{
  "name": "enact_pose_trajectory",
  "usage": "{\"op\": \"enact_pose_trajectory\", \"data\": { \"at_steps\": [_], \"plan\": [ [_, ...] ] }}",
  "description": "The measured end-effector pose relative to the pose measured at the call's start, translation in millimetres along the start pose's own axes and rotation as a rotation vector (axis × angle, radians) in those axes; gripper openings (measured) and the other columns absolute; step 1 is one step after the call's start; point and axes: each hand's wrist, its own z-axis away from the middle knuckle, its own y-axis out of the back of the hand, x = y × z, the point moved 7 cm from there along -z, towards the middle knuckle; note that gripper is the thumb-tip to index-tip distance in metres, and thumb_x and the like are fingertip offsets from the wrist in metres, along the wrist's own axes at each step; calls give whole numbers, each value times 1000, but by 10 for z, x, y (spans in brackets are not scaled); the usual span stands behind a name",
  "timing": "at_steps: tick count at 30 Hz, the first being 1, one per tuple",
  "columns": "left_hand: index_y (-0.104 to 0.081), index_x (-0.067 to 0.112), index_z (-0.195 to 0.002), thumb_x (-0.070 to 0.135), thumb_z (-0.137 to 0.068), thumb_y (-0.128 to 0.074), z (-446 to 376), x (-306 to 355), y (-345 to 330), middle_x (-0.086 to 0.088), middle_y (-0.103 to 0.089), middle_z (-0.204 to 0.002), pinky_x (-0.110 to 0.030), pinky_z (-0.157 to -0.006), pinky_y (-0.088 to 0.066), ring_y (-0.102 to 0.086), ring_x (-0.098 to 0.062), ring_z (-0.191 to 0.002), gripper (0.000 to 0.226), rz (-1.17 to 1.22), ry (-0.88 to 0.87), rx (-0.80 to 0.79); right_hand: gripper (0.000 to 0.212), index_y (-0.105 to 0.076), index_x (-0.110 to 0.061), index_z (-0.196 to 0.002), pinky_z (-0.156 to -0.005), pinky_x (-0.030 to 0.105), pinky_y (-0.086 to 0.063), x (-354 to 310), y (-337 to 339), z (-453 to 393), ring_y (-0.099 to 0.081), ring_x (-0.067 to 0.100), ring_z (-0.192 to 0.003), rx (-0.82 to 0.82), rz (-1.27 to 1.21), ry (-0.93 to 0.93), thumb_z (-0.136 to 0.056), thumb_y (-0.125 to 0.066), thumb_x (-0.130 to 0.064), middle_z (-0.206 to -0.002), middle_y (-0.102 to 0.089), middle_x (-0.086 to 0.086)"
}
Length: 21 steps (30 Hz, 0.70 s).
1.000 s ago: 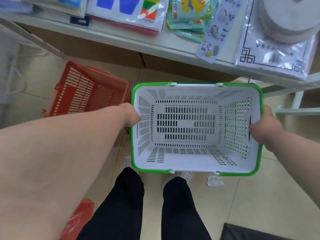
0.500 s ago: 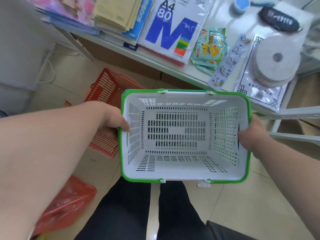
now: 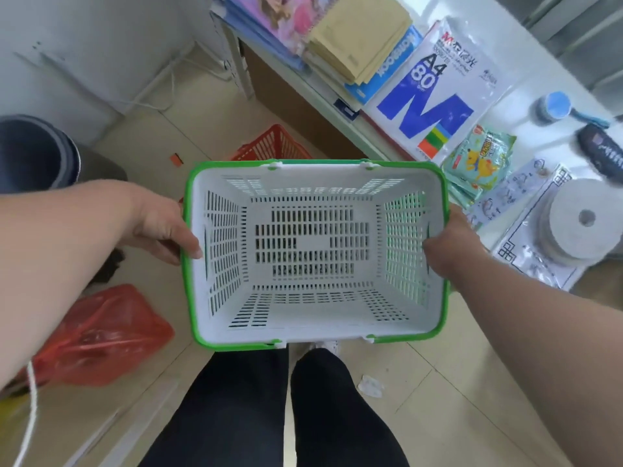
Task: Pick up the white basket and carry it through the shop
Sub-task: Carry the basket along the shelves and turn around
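— What colours is the basket point(image 3: 313, 318)?
— White, slotted all over, with a green rim.
— And around it?
— A red basket point(image 3: 273, 146) behind, a red bag point(image 3: 101, 335) on the beige floor point(image 3: 455, 416), black trousers point(image 3: 269, 416).

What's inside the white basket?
Nothing. The white basket is empty: only its slotted floor and walls show. The left hand and right hand grip its short sides, fingers hidden outside.
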Motion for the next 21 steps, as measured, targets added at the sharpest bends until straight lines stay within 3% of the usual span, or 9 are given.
{"op": "enact_pose_trajectory", "data": {
  "at_steps": [4, 6, 10, 12, 14, 16, 18, 21],
  "plan": [
    [-77, 2, -111, -16, -89, -73, -1, -262, 264, -14, -86, -104, -37, -91, -63, -75, -31, -109, 29, 102, 13, 47, 67, -35, -31, -143, -71, 47, -58, -581, -92, -168, -62, 33, -82, 5, 60, 81, -85, -60, -9, -99, -62, 10],
    [-76, 3, -113, -16, -90, -72, 2, -396, 387, -12, -87, -99, -37, -90, -64, -76, -31, -107, 30, 153, 14, 55, 70, -34, -29, -147, -69, 41, -53, -883, -155, -249, -61, 34, -84, 1, 88, 129, -86, -61, -8, -99, -61, 11],
    [-76, 5, -118, -15, -90, -72, -45, -689, 621, -15, -84, -115, -48, -112, -54, -75, -34, -117, 35, 264, -12, 57, 70, -35, -25, -149, -60, 33, -44, -1537, -280, -417, -58, 32, -85, -3, 161, 242, -88, -63, -3, -105, -60, 12],
    [-75, 3, -122, -17, -90, -71, -113, -849, 710, -18, -83, -117, -46, -102, -60, -75, -35, -115, 38, 327, -26, 73, 69, -35, -23, -149, -69, 37, -44, -1862, -366, -492, -55, 33, -87, -4, 236, 297, -89, -63, -4, -106, -60, 12],
    [-74, 3, -126, -17, -91, -69, -209, -1005, 760, -20, -81, -122, -35, -78, -68, -76, -34, -111, 40, 395, -34, 73, 64, -36, -21, -146, -72, 40, -45, -2171, -471, -542, -55, 34, -89, -13, 293, 346, -90, -60, -3, -104, -57, 11],
    [-73, 3, -128, -17, -90, -70, -332, -1157, 821, -18, -82, -121, -29, -65, -68, -80, -28, -97, 43, 451, -27, 77, 55, -39, -20, -138, -74, 47, -52, -2457, -581, -592, -58, 37, -89, -16, 331, 386, -90, -57, -2, -101, -58, 11],
    [-74, 3, -130, -16, -88, -73, -453, -1281, 892, -15, -84, -117, -29, -65, -67, -82, -24, -90, 45, 490, -18, 89, 50, -41, -21, -132, -77, 52, -56, -2708, -691, -639, -61, 38, -89, -15, 370, 420, -88, -57, -2, -96, -59, 10],
    [-74, 1, -128, -16, -88, -73, -609, -1375, 959, -16, -82, -121, -32, -74, -66, -77, -27, -102, 44, 536, -17, 95, 53, -39, -24, -130, -76, 53, -56, -3013, -863, -722, -62, 38, -86, -20, 436, 453, -85, -59, -3, -97, -62, 12]
  ]
}}
